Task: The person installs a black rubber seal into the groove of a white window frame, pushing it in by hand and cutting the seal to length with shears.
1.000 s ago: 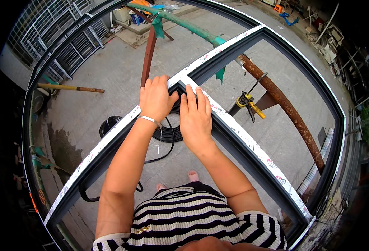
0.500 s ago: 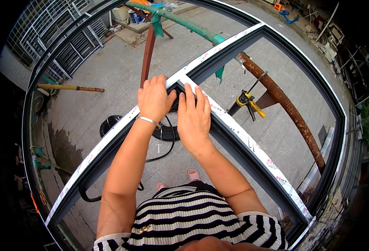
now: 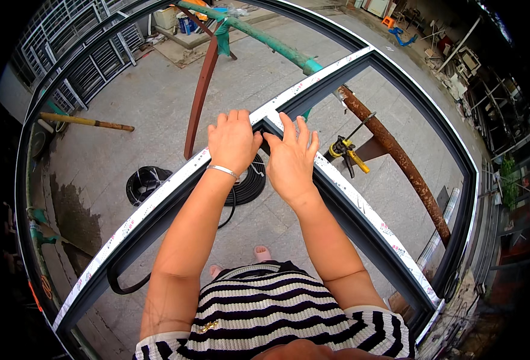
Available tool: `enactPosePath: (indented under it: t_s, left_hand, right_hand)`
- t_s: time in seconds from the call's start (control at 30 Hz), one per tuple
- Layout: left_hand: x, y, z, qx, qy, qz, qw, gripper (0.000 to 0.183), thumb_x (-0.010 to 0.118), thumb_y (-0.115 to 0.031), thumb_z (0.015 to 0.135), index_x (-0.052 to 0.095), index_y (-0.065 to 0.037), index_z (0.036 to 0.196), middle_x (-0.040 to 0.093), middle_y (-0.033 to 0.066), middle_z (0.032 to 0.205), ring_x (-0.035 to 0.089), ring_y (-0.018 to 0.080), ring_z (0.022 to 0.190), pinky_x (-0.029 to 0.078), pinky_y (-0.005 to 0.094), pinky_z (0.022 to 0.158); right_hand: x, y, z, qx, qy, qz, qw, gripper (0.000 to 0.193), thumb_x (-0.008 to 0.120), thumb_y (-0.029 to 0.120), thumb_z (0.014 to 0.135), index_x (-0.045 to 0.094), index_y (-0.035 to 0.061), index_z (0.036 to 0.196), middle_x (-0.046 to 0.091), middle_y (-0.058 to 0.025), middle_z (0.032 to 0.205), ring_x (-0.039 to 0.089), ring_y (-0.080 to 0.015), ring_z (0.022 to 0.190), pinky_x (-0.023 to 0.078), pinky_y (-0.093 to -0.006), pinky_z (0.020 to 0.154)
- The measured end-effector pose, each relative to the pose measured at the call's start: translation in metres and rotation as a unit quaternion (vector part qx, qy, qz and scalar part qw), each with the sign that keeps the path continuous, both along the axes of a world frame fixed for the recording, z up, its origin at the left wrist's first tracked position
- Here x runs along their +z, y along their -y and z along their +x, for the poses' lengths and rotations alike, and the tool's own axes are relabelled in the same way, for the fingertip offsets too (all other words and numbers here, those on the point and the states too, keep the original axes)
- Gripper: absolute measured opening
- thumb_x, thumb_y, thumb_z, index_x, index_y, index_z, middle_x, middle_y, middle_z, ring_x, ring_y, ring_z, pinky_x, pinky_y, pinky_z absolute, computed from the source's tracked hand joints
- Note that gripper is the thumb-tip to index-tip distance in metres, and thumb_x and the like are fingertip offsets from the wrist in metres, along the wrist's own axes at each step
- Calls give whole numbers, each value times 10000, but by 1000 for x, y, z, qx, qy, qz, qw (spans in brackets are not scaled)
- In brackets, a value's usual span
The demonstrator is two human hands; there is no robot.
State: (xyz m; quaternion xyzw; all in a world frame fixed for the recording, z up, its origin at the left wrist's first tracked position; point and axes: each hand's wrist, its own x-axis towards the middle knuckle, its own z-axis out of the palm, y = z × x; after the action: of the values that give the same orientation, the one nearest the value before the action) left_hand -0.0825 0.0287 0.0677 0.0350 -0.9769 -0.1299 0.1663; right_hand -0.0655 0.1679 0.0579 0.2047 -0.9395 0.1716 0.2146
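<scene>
- the corner of a dark aluminium window frame (image 3: 337, 192) with white protective film sits at mid-scene, just under both hands, where two rails meet at an angle.
- left hand (image 3: 234, 143) lies palm down on the left rail, fingers together and curled over its far edge; a silver bracelet (image 3: 223, 171) circles the wrist.
- right hand (image 3: 290, 157) rests flat on the right rail just beside the corner, fingers spread slightly; the thumbs nearly meet. whether either hand pinches anything is hidden beneath the palms.
- a black rubber gasket strip (image 3: 124, 287) hangs in a loop under the left rail; its upper end is lost behind the frame.
- a coil of black gasket (image 3: 250, 183) lies on the paved ground, partly covered by the left forearm.
- right of the hands, a yellow-handled tool (image 3: 348, 153) sits by a rusty pipe (image 3: 397, 162); a green pipe (image 3: 265, 39) crosses far behind.
- the outer frame curves around the view, its near end cut off; open paving lies to the left.
</scene>
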Motion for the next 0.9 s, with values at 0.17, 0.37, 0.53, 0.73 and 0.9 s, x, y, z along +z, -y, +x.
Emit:
enactPosePath:
  t_s: [0.17,0.37,0.53,0.73,0.9]
  left_hand:
    - [-8,0,-2,-14,-34,4,999,410,776,-270,830,667,-57,1162,691,118,1098,628,334,1079,489,506,872]
    - [-11,-4,-6,-4,-21,1,1000,375,760,-272,834,655,-47,1115,684,110,1094,627,323,1081,487,510,870]
    - [-14,-2,-3,2,-57,-23,998,344,775,-275,812,668,-61,1059,685,88,1052,632,292,1054,482,485,853]
    - [-7,-7,-4,-14,-31,-15,999,376,775,-247,815,659,-49,1113,682,102,1101,623,309,1080,482,484,862]
    - [1,1,30,-134,-275,32,952,412,758,-69,793,663,-53,1194,688,74,1130,619,297,1039,472,456,823]
  right_hand:
    - [4,1,-18,3,85,-16,996,251,654,54,865,787,58,1078,347,-226,1644,191,-515,1543,120,-763,1179]
    - [9,3,-29,-21,132,-32,990,223,635,73,937,814,125,1060,377,-201,1637,223,-493,1540,165,-736,1186]
    - [4,5,-23,-25,98,-35,994,203,656,68,935,812,120,1053,396,-195,1621,245,-493,1530,189,-726,1187]
    - [5,0,-21,-13,31,-109,994,155,661,54,934,766,73,1046,474,-202,1543,317,-474,1491,248,-639,1205]
    - [1,-13,-2,65,-154,-300,939,126,648,34,955,703,34,1068,664,-130,1140,558,-349,1156,429,-461,1019]
